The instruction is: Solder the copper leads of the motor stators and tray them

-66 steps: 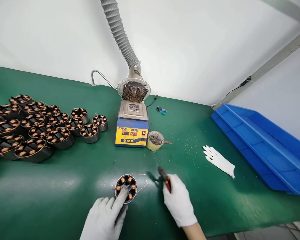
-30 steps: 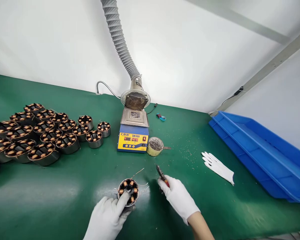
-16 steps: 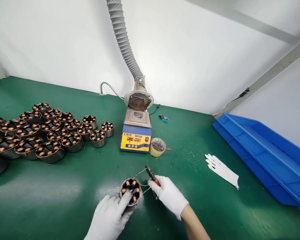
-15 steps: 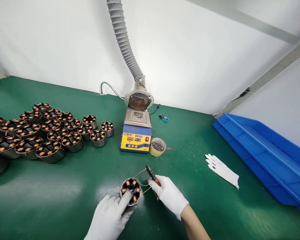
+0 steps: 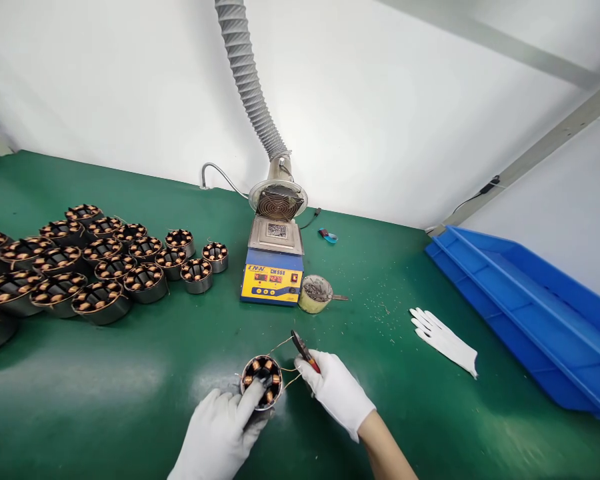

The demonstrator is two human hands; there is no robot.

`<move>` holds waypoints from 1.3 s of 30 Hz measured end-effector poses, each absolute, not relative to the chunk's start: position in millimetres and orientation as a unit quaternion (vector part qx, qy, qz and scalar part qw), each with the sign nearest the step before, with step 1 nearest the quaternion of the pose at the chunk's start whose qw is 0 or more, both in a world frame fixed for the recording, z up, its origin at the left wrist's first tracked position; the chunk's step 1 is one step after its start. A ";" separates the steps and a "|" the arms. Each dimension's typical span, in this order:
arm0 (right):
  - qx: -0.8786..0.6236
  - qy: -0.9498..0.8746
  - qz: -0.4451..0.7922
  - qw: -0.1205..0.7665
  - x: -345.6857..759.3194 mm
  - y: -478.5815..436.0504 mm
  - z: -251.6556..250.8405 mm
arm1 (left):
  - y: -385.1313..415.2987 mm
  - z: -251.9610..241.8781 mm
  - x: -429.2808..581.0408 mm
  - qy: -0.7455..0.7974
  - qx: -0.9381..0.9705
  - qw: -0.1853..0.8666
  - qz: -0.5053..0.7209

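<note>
A round motor stator (image 5: 270, 365) with copper coils inside a dark metal ring sits at the front of the bench. My left hand (image 5: 225, 427), in a white glove, grips it with a finger reaching inside the ring. Thin wire leads stick out from its right side and top. My right hand (image 5: 337, 393), gloved too, is closed around pliers (image 5: 301, 347) with red and black on the handle. Their dark jaws are at the end of the upper wire lead (image 5: 281, 344). Whether the jaws pinch the wire I cannot tell.
Several more stators (image 5: 100, 302) stand grouped at the left. Centrally there is a blue and yellow solder pot (image 5: 272, 277) under an extraction hose (image 5: 247, 73). Beside it is a small tub (image 5: 314, 303) of grey scraps. A spare white glove (image 5: 445, 341) and blue bins (image 5: 520, 313) lie to the right.
My right hand and the pliers have shifted very slightly left. My left hand and the stator look the same. The solder pot's display digits differ.
</note>
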State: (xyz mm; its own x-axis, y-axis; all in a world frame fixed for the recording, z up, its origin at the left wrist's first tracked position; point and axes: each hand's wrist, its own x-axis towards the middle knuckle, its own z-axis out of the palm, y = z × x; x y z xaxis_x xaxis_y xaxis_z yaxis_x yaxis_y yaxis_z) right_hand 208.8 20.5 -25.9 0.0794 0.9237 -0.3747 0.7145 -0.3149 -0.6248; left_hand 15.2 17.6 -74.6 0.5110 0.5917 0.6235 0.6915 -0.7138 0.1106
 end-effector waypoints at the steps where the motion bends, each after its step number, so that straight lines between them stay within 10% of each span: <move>1: -0.722 -0.568 0.369 0.137 208.1 21.0 -25.2 | 17.5 -74.6 15.2 -0.370 -0.866 0.075 -0.328; 26: -0.814 -0.536 0.162 -0.155 192.5 39.5 18.7 | 16.7 -67.3 17.1 -0.393 -0.873 0.057 -0.282; 39: -0.832 -0.526 0.081 -0.156 233.1 11.5 -26.6 | 18.2 -15.7 41.4 -0.518 -0.817 -0.233 0.101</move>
